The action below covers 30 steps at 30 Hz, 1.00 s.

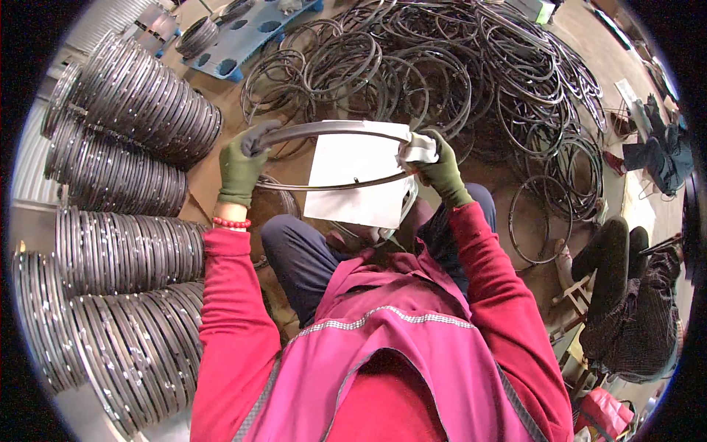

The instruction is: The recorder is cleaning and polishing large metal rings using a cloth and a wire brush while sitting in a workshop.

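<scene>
Green gloves [239, 177] at ten and two, red sleeves [237, 295], pink apron [412, 353] (checked trim [390, 312]), navy trousers [294, 247], red beaded bracelet [231, 223] at nine o'clock.

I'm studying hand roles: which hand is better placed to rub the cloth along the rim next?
Probably the right hand: it holds the cloth at the rim, while the left hand grips the opposite side.

Gloved left hand [240, 171] and right hand [444, 177] are gripping a dark hoop [324, 129], the right also pressing a white wad [420, 148]; hoop stacks [132, 250] are lining the left, a tangled hoop pile [434, 55] lying ahead
</scene>
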Each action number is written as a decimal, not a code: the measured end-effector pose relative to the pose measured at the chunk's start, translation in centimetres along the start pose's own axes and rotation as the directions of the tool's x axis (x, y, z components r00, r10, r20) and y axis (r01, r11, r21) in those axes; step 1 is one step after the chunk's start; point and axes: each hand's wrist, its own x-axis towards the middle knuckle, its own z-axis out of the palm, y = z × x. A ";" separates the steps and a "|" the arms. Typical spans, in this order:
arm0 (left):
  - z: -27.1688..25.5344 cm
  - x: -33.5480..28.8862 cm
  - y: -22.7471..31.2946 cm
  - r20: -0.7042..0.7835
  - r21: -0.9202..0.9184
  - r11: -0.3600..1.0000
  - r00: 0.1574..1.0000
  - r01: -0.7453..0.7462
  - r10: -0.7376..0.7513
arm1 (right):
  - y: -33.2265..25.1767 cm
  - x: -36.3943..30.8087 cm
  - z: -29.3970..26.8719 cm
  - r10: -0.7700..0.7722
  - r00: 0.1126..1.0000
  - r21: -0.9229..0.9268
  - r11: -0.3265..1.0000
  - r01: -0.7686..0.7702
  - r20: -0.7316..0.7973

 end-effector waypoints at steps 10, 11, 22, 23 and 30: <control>0.0 -0.3 -1.1 0.090 -0.282 0.959 0.996 0.036 -0.011 | -9.3 1.9 -2.2 -0.220 0.970 -0.286 0.928 0.240 0.100; -0.1 0.1 1.1 0.108 -0.206 0.971 0.983 -0.121 0.145 | -9.6 2.2 -2.7 -0.196 0.972 -0.218 0.951 0.220 0.127; 5.8 1.6 5.2 0.107 0.103 0.987 0.988 -0.122 0.111 | -16.4 3.2 5.0 -0.382 0.813 -0.741 0.357 0.569 0.440; 6.1 0.9 5.2 -0.027 0.272 0.877 0.908 -0.396 0.418 | -17.4 2.7 7.4 -0.228 0.839 -0.801 0.256 0.542 0.494; 4.1 -0.5 2.5 0.030 -0.010 0.998 0.997 -0.069 0.070 | -14.6 3.6 2.7 -0.396 0.857 -0.706 0.499 0.502 0.330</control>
